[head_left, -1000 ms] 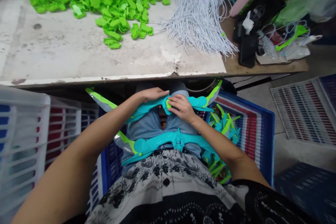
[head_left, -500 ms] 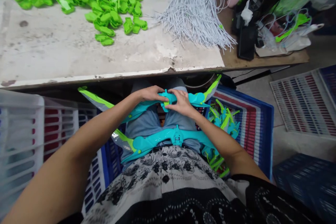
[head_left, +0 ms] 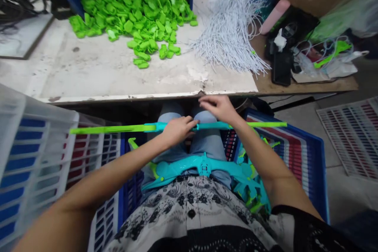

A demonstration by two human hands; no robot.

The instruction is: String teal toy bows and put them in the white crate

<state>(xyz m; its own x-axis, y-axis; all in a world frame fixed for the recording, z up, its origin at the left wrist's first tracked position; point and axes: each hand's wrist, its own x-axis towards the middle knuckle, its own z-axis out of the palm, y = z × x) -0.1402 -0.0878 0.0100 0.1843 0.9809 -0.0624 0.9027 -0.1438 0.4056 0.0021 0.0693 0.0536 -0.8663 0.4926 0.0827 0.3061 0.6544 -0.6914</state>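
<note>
A turquoise and lime-green toy bow point(head_left: 161, 126) is held level above my lap and seen edge-on, its green limbs reaching out to both sides. My left hand point(head_left: 178, 130) is closed around its middle, and the fingertips under it are hidden. My right hand point(head_left: 220, 108) is off the bow, just above it at the table's front edge. Its fingers reach left, slightly bent and apart, with nothing visible between them. A second turquoise toy bow point(head_left: 180, 165) lies across my lap against my shirt.
On the table point(head_left: 100, 75) are a heap of small green plastic pieces point(head_left: 132, 12), a bundle of white cords point(head_left: 233, 35) and a black phone point(head_left: 281, 69). A white crate point(head_left: 73, 141) stands at left. At right, a blue crate point(head_left: 320, 165) stands beside more turquoise-green parts point(head_left: 251, 189).
My right hand has let go of the bow's middle and moved up toward the table edge. The bow has turned edge-on in my left hand. The view has shifted, showing more of the table.
</note>
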